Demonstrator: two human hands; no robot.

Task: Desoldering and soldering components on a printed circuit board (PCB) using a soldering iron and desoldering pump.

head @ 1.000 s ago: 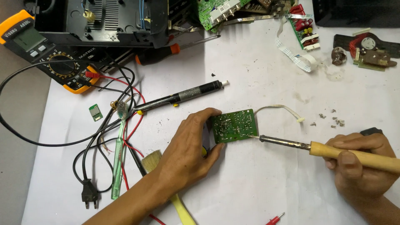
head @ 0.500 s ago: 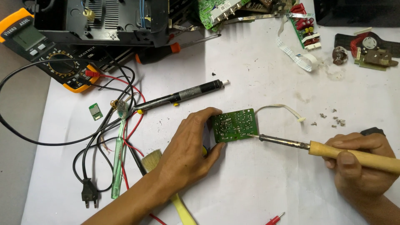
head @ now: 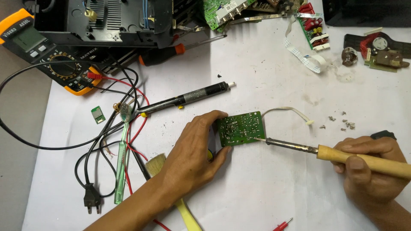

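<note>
Two hands: left grip [head: 192, 158] pinches circuit board [head: 239, 128], right grip [head: 368, 171] clasps soldering iron [head: 338, 155].

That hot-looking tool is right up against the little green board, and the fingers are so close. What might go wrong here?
The soldering iron, held in the right hand, has its tip at the edge of the green circuit board. The left hand grips that board, so a slip might burn a finger. The board's white lead lies loose close behind the tip and might get scorched. Loose screws near the right hand could be knocked away.
</note>
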